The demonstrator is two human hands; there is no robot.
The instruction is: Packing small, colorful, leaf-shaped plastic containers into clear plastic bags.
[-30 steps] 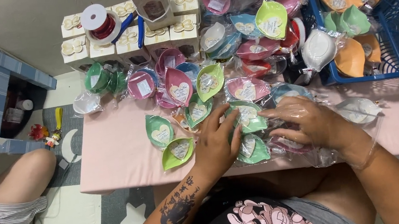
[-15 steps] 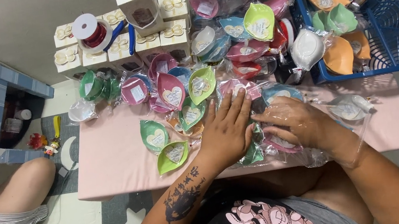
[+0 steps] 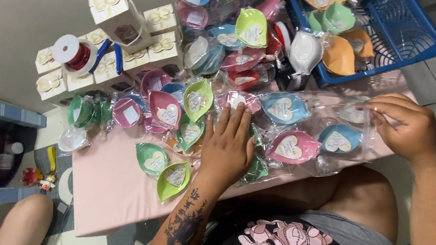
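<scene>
Left hand (image 3: 228,152) lay flat, fingers spread, pressed on a heap of wrapped leaf-shaped dishes (image 3: 257,162) near the front edge of the pink table (image 3: 110,195), not closed on any one. Right hand (image 3: 406,127) pinched shut on the clear wrapper of a pale dish (image 3: 352,113) at the right front corner. Judged light but stiff and breakable inside, with slick, crackly film outside; best taken by the dish rim through the wrap, not by loose film alone. Counted near the hands: two blue dishes (image 3: 283,107), one pink dish (image 3: 292,147), two green dishes (image 3: 152,159) toward the left. Counted in the blue basket (image 3: 413,29) at the back right corner: roughly seven more. Small white boxes (image 3: 160,20) stacked at the back left, count unclear; one red ribbon spool (image 3: 74,51) on top.
</scene>
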